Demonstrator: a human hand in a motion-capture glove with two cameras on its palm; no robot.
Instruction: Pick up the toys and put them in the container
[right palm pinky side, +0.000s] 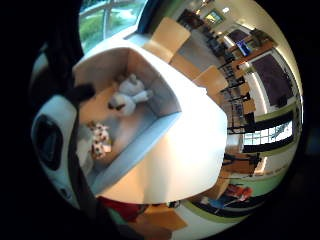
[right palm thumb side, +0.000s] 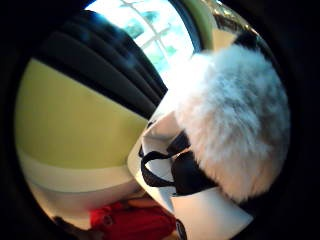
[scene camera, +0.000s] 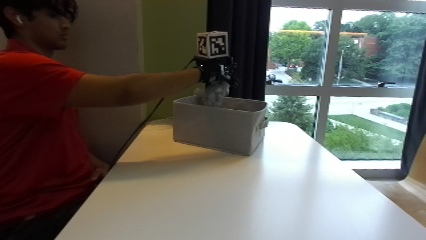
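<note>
Fluffy white-grey plush toy (scene camera: 214, 93) gripped in gloved right hand (scene camera: 213, 72) above grey fabric container (scene camera: 219, 125) near worktop (scene camera: 253, 195) far edge; fingers hidden behind fur.

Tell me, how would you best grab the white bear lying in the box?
Take the white plush teddy bear round its plump middle, coming straight down from above. It lies flat on the floor of the grey fabric box, whose upright walls block every sideways approach.
</note>
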